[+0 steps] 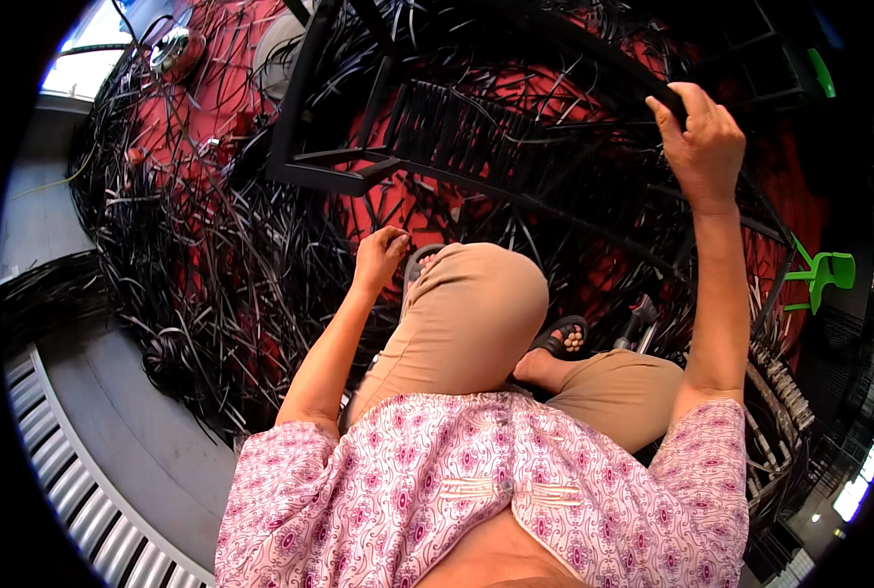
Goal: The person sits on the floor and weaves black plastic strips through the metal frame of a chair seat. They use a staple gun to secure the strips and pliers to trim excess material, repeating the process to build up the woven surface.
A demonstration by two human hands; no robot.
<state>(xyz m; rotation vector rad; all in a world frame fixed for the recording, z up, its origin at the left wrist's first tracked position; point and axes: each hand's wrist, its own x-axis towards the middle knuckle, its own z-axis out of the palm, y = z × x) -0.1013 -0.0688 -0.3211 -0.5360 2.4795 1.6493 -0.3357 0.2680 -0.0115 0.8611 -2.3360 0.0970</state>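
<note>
A black furniture frame [349, 181] lies tilted in front of my knees, with a row of black strips [466, 132] stretched across part of it. At the upper right, my right hand [703, 142] is closed, thumb and fingers around the frame's far black bar. My left hand [382, 259] is held just above my left knee, near the frame's close corner, apart from it. Its fingers are pinched together; whatever they may hold is too small to make out. Loose black strips [231, 255] lie heaped to the left of this hand.
Strips also cover much of the red floor [368, 211]. A green plastic chair [831, 272] stands at the right. Beside my right foot is a tool with a metal shaft [643, 318]. A shiny round object [175, 51] sits far left; a silver slatted panel [69, 485] is at lower left.
</note>
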